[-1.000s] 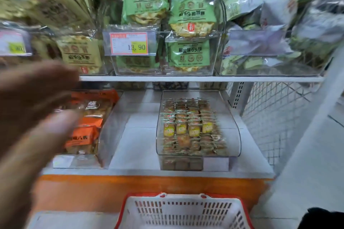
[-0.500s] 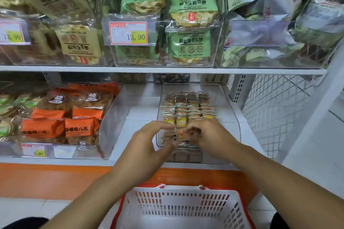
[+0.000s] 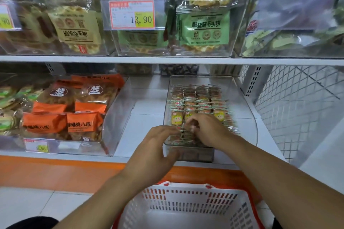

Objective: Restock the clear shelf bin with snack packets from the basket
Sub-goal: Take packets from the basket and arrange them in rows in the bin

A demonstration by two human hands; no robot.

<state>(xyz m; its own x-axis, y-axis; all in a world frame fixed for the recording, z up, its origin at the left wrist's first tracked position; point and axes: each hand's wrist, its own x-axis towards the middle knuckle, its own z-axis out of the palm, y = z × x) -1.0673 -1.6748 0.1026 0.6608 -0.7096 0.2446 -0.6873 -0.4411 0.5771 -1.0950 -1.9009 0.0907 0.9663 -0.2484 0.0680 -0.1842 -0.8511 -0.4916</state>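
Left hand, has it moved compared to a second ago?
Yes. The left hand was raised close to the camera at the left, over the orange packets; now it is down at the front of the clear bin.

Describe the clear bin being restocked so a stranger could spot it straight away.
On the lower white shelf, right of the orange-packet bin, stands a clear shelf bin. Unlike its neighbours, it holds tidy rows of small snack packets.
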